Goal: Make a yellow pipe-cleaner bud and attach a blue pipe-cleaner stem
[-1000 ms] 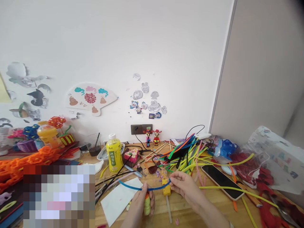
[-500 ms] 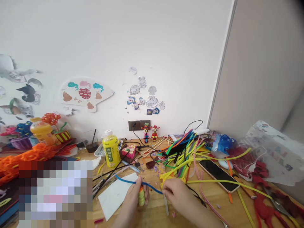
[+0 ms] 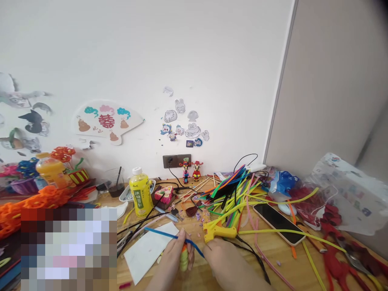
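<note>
My left hand (image 3: 172, 254) is closed around a small pale green and orange coiled pipe-cleaner piece (image 3: 183, 262). A blue pipe cleaner (image 3: 160, 232) crosses that hand, pinched under the thumb, with its free end sticking out to the left over white paper (image 3: 145, 252). At the blue strip's other end is my right hand (image 3: 222, 258), closed with the fingertips at the strip; the fingers are partly hidden behind the back of the hand. Just beyond my right hand lies a yellow glue gun (image 3: 220, 232) with a black cord.
Several coloured pipe cleaners (image 3: 233, 198) are heaped behind the glue gun. A phone (image 3: 279, 223) and scissors (image 3: 357, 260) lie to the right. A yellow drink bottle (image 3: 141, 194) stands at the back left, near two small figurines (image 3: 197, 172). Orange pipe-cleaner work (image 3: 39, 202) is farther left.
My right hand has come down and nearer, uncovering the glue gun. The blue pipe cleaner now slopes more steeply down to the right. My left hand has shifted slightly right and down.
</note>
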Tool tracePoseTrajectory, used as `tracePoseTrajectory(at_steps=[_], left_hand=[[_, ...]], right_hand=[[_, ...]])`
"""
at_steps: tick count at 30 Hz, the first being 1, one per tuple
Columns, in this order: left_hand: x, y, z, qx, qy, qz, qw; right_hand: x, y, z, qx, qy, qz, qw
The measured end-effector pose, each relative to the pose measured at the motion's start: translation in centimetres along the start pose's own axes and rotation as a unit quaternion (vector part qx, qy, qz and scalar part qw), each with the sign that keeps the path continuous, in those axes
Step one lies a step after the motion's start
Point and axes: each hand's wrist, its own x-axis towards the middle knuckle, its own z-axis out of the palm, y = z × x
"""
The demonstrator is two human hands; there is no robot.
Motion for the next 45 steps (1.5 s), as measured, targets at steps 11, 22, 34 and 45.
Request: tracePoseTrajectory(at_steps=[11, 22, 34, 45], left_hand=[[0.5, 0.3, -0.3, -0.072, -0.037, 0.016, 0.997], [1.6, -1.6, -0.9, 0.106, 0.005, 0.046, 0.993], [0.7, -1.0, -0.6, 0.286, 0.043, 0.065, 0.955], [0.6, 0.2, -0.4, 0.215, 0.089, 0.087, 0.969]], right_hand=[[0.8, 1.5, -1.3, 0.698, 0.150, 0.112, 0.691], [1.3, 1.4, 0.0, 0.690, 0.163, 0.142, 0.690], [0.0, 0.6, -0.2, 0.265, 0.122, 0.080, 0.953], [0.4, 0.6, -0.3, 0.483, 0.049, 0.153, 0.861]])
